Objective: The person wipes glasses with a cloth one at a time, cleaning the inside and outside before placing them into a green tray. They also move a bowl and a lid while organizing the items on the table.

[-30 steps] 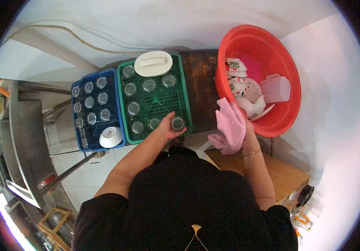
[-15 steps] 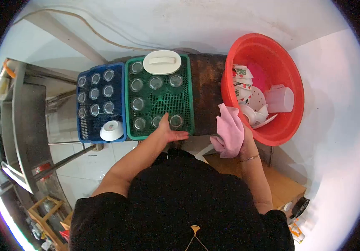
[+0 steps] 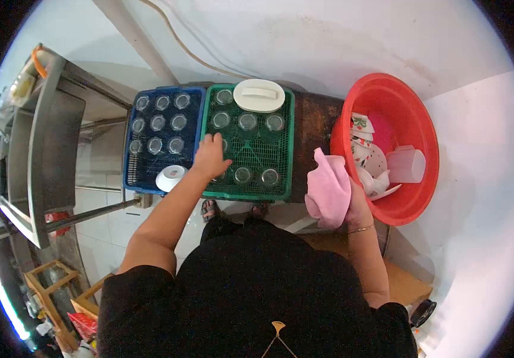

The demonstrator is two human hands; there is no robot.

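Note:
Over the left edge of a green basket [image 3: 291, 149] is my left hand [image 3: 211, 157], fingers spread, beside a glass [image 3: 224, 145] that it partly hides. Upturned glasses stand in rows in this basket, and a white oval lid [image 3: 259, 96] lies at its back. My right hand [image 3: 357, 206] is closed on a pink cloth [image 3: 328, 190] at the front left rim of a red tub [image 3: 430, 161]. Inside the tub are white patterned dishes [image 3: 362, 123] and a clear plastic jug [image 3: 406, 164].
A blue basket [image 3: 127, 156] with several upturned glasses and a white bowl [image 3: 171, 178] adjoins the green one. Farther left stands a metal sink unit [image 3: 60, 137]. A wall rises behind the dark table [image 3: 316, 119], and another wall is at the right.
My left hand has moved left and up, from the green basket's front edge to its left side. The view has shifted. The pink cloth remains in my right hand.

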